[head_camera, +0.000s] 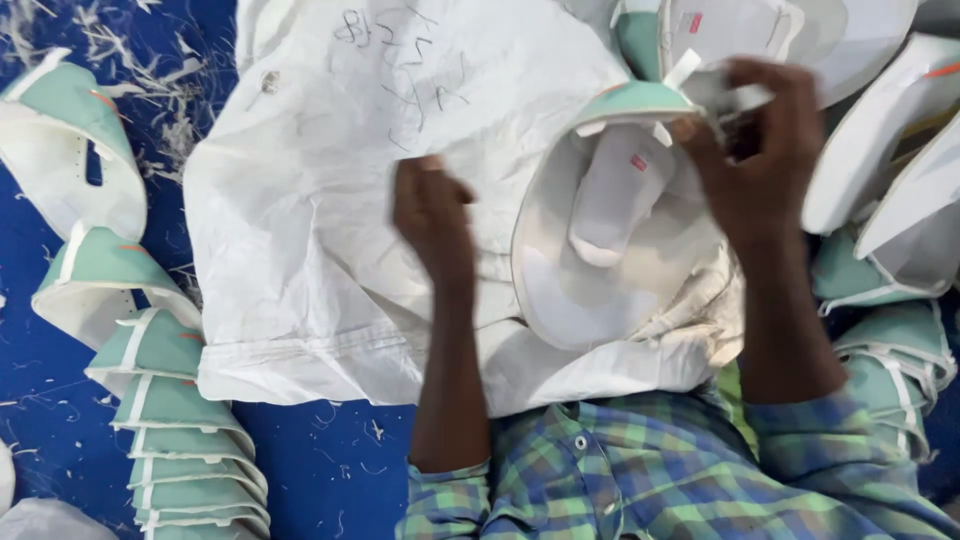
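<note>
Start with the blue floor (330, 470), littered with pale thread scraps, and on it the big white sack (330, 200) spread across the person's lap, our landmark for everything here. Left of the sack runs a nested row of green-and-white shoe uppers (165, 420), overlapping like tiles; right of it, another heap of uppers (890, 300) leans in, soles pale. On the sack's right half sits the piece in hand, a white-and-green shoe upper (610, 230), opening facing up, its white tongue showing inside. The right hand (755, 160) is at the sack's upper right, fingers pinched on something small at the upper's green top edge, just what I cannot tell, as the blur hides it. The left hand (432, 215) hovers over the sack's middle, fingers curled; whether it grips anything I cannot tell. My read: the pinch up top is best kept close to the edge, the upper steadied against the sack so it does not roll, and the finished row kept apart from the unfinished heap.
</note>
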